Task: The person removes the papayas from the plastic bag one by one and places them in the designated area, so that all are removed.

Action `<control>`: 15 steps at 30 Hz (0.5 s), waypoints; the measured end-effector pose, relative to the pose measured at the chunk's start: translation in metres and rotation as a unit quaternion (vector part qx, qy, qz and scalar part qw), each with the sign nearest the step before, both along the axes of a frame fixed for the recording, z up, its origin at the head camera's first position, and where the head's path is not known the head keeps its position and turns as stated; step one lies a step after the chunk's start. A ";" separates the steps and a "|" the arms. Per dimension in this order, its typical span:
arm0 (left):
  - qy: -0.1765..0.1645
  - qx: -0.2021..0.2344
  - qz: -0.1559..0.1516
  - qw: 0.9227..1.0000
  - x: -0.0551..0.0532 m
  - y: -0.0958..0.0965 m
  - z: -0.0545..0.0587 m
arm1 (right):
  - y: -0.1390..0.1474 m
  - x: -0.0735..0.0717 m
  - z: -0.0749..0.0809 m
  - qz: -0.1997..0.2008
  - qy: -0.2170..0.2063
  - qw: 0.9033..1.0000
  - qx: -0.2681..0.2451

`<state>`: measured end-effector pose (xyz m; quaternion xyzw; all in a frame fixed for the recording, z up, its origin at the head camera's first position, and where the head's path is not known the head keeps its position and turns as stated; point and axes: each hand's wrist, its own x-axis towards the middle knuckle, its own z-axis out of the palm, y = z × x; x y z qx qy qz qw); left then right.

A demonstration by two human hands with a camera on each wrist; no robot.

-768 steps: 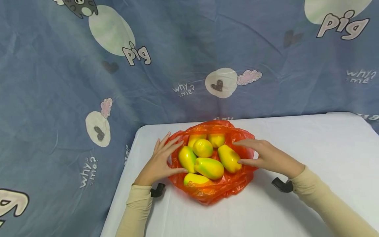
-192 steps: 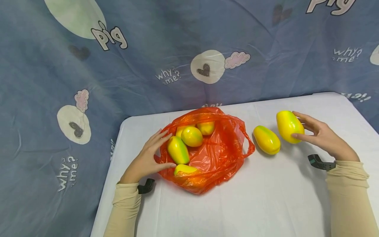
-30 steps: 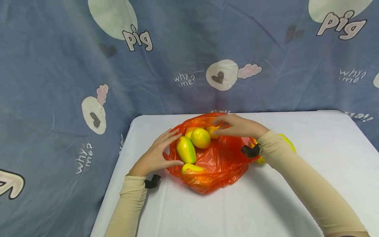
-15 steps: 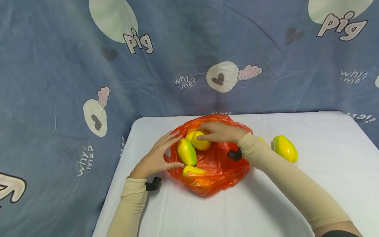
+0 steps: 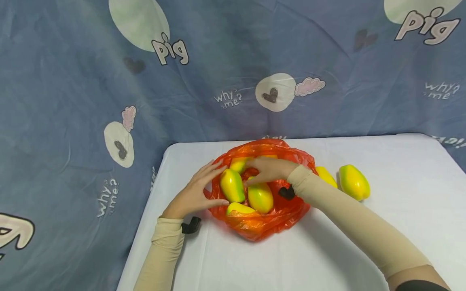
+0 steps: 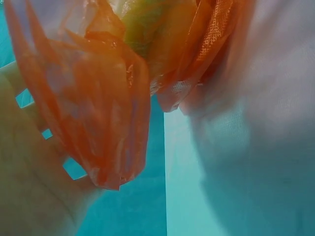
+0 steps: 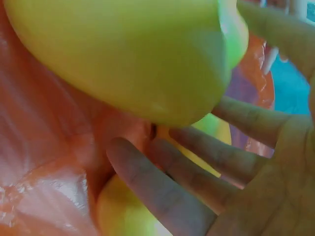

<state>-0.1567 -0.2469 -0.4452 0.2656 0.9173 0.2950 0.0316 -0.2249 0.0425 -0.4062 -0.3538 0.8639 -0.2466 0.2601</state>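
Note:
A red plastic bag (image 5: 284, 216) lies wide open on the table with several glossy yellow-green mangoes in it. My left hand (image 5: 191, 196) spreads its fingers along the bag's left rim, its thumb at the front left; the left wrist view shows the fingers behind a hanging red fold (image 6: 108, 113). Inside the bag my right hand (image 5: 269, 169) reaches across, fingers extended and apart. Its thumb lies at the upper end of one mango (image 5: 260, 198), which looms large in the right wrist view. Beside it are a left mango (image 5: 232, 186) and a front mango (image 5: 240, 208), partly under red plastic.
Two more mangoes rest on the white table (image 5: 255, 266) right of the bag: one mango (image 5: 325, 176) partly behind the right sleeve, another mango (image 5: 354, 182) farther right. A blue printed cloth (image 5: 204, 72) hangs behind the table's far edge.
Two mangoes have left the bag for the table since the oldest frame. Within the last second my right hand has moved left in the bag, and one mango has shifted toward the front.

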 end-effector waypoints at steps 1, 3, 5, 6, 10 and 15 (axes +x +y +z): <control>0.003 0.001 -0.002 1.000 -0.001 0.000 0.000 | 0.002 0.002 0.000 -0.001 0.002 1.000 0.007; 0.010 0.006 -0.006 1.000 -0.001 0.001 0.001 | 0.005 0.007 -0.001 -0.001 0.009 1.000 0.018; 0.015 0.007 -0.009 1.000 -0.002 0.001 0.002 | 0.008 0.013 0.000 -0.004 0.011 0.999 0.031; 0.017 0.007 -0.011 1.000 -0.003 0.001 0.002 | 0.009 0.015 0.000 -0.004 0.010 0.999 0.034; 0.016 0.003 -0.008 1.000 -0.004 0.001 0.002 | 0.014 0.026 -0.004 0.004 0.013 0.999 0.035; 0.012 0.003 -0.004 1.000 -0.001 0.000 0.000 | 0.018 0.031 -0.014 0.004 0.022 1.000 0.010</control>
